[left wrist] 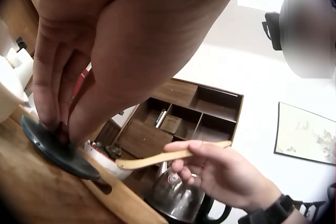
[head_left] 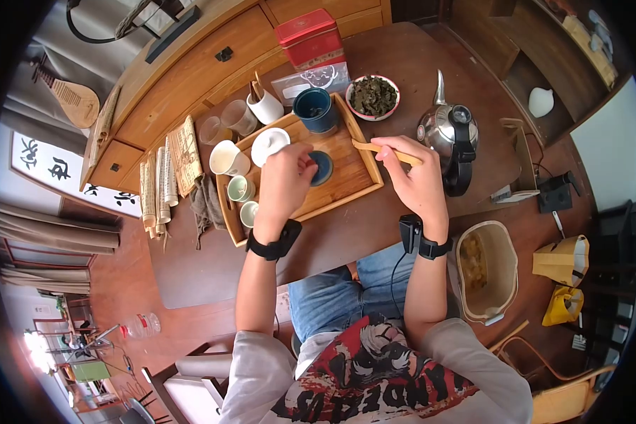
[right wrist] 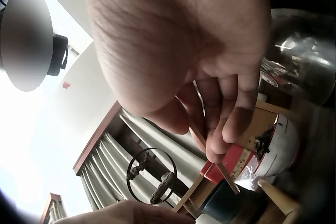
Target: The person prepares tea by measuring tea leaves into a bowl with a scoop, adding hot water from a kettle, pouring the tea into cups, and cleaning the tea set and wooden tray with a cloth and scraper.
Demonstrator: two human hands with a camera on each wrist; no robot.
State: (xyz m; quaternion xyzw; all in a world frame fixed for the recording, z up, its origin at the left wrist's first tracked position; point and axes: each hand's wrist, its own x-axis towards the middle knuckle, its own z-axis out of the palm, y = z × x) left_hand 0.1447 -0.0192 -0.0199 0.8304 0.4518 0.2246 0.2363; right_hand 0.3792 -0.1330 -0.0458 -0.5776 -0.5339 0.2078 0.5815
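Note:
My left hand [head_left: 287, 185] pinches the middle of a round dark blue lid [left wrist: 59, 153] over the wooden tray [head_left: 346, 205]. In the left wrist view, the lid is tilted and close over the tray. My right hand [head_left: 415, 177] holds a slim bamboo tea scoop [head_left: 403, 156] between thumb and fingers, its tip pointing left over the tray's right rim. At the tray's far end stands a dark blue cup [head_left: 316, 121] without a lid, some dark bits inside. Beyond the tray is a white bowl [head_left: 351, 113] with a red rim, full of dark tea leaves [head_left: 373, 95].
Several pale cups [head_left: 228, 159] and a white lidded cup [head_left: 268, 143] line the tray's left side. A steel kettle [head_left: 438, 127] stands right of the bowl. Behind are a red tin [head_left: 309, 39] and a white tool holder [head_left: 265, 109]. A bin [head_left: 485, 272] stands right of my legs.

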